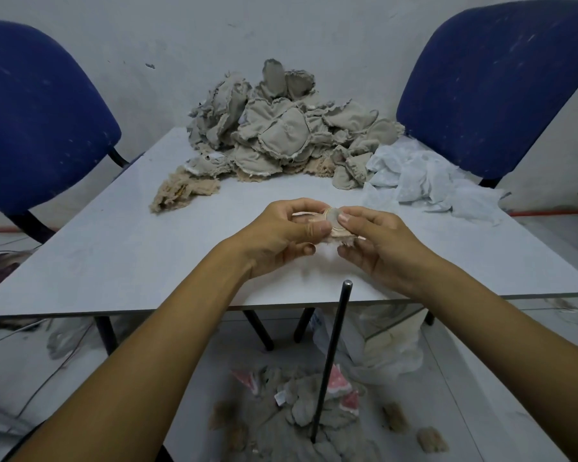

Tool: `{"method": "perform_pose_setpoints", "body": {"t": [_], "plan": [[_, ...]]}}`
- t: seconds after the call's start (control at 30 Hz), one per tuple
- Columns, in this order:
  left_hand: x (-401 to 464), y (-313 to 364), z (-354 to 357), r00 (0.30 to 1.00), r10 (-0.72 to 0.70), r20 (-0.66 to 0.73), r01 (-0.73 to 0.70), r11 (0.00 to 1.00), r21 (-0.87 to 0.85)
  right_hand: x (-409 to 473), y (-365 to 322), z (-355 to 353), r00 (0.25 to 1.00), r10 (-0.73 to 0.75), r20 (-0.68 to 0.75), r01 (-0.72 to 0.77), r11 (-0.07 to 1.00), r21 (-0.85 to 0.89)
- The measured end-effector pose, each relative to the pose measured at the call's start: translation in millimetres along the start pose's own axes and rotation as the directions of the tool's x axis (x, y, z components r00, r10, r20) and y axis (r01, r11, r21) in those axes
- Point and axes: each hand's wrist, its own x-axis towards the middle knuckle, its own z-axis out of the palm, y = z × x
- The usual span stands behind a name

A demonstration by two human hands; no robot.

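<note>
Left hand (277, 235) and right hand (381, 250) both pinch my small cloth piece (339, 232), held just over the desk (114, 255) mid-width, nearer the front edge. Round disc (331, 217) sits under my right thumb. Best way, I think: steady left grip, work the disc edge gently, no yanking.

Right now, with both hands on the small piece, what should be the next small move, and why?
Probably peel the round pale patch off the beige piece: the right hand pinches the patch, and the left hand holds the piece.
</note>
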Motion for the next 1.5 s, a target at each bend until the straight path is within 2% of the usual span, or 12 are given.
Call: {"method": "perform_pose_setpoints", "body": {"t": [0.13, 0.3, 0.57, 0.7, 0.87, 0.93, 1.0, 1.07, 1.13, 1.23, 1.4, 1.5], "plan": [[0, -1, 3, 0.999, 0.024, 0.035, -0.026, 0.998, 0.058, -2, 0, -1, 0.975, 0.165, 0.150, -0.198, 0.951, 0.239], [-2, 8, 3, 0.996, 0.078, -0.038, -0.079, 0.997, -0.023, -1, -2, -10, 0.936, 0.093, 0.339, -0.150, 0.978, 0.145], [5, -5, 21, 0.854, 0.376, -0.359, -0.217, 0.886, 0.410, 6, 11, 2, 0.990, -0.135, -0.041, 0.121, 0.962, -0.246], [3, -15, 29, 0.762, 0.618, -0.195, -0.273, 0.579, 0.768, 10, 20, 10, 0.923, -0.317, -0.220, 0.201, 0.881, -0.428], [4, -25, 29, 0.671, 0.739, 0.066, -0.391, 0.276, 0.878, 10, 20, 10, 0.832, -0.468, -0.297, 0.302, 0.832, -0.466], [5, -23, 27, 0.777, 0.629, -0.037, -0.352, 0.481, 0.803, 9, 20, 9, 0.814, -0.523, -0.255, 0.321, 0.769, -0.552], [5, -16, 27, 0.928, 0.332, -0.168, -0.209, 0.838, 0.504, 8, 17, 4, 0.796, -0.564, -0.219, 0.360, 0.733, -0.578], [4, -12, 22, 0.984, 0.063, -0.166, -0.033, 0.984, 0.176, 8, 15, -1, 0.780, -0.598, -0.185, 0.398, 0.702, -0.590], [3, -11, 19, 0.990, -0.033, -0.138, 0.043, 0.997, 0.069, 6, 14, -4, 0.774, -0.620, -0.132, 0.414, 0.652, -0.636], [3, -14, 20, 0.979, 0.041, -0.198, -0.023, 0.995, 0.095, 4, 13, -1, 0.804, -0.594, -0.021, 0.440, 0.620, -0.650], [2, -4, 16, 0.918, 0.067, -0.390, -0.069, 0.998, 0.009, 4, 6, -4, 0.891, -0.443, -0.094, 0.357, 0.815, -0.456], [0, 1, 9, 0.914, 0.073, -0.399, -0.084, 0.996, -0.008, 10, 7, -15, 0.879, -0.478, 0.005, 0.240, 0.432, -0.869]]}}
